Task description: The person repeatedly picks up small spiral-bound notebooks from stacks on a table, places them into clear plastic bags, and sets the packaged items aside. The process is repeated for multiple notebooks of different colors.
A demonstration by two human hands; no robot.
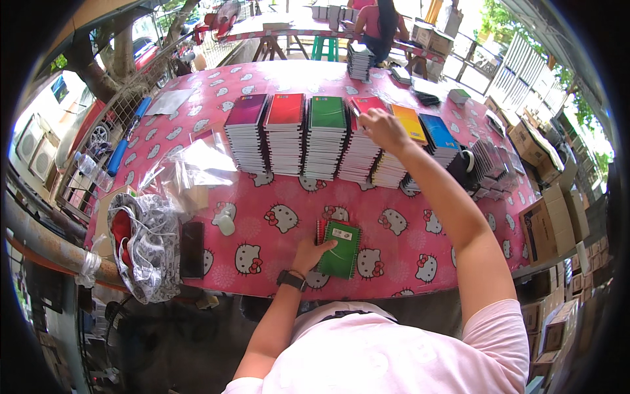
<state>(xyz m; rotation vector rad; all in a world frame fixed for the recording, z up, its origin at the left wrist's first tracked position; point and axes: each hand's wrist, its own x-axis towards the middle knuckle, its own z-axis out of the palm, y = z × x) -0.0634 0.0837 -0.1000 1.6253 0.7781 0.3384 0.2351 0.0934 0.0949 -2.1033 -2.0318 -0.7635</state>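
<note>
Near the table's front edge, my left hand point(311, 256) grips a small green spiral notebook point(341, 256), thumb on its cover. A red notebook edge point(321, 230) shows beneath it. My right arm reaches far across the table. The right hand point(387, 130) has its fingers closed at the top notebook point(367, 103) of a pink-red stack point(358, 154); the hand partly hides the cover. Left of it stand a green stack point(327, 141), a red stack point(284, 141) and a purple stack point(247, 134). To its right are a yellow stack point(408, 121) and a blue stack point(438, 134).
Clear plastic wrap point(207, 164), a patterned cloth bag point(154, 243), a dark flat case point(192, 249) and a small whitish bottle point(226, 223) lie at left. Wrapped bundles point(489, 164) stand at right. Cardboard boxes point(545, 223) flank the table; another person point(379, 29) sits beyond it.
</note>
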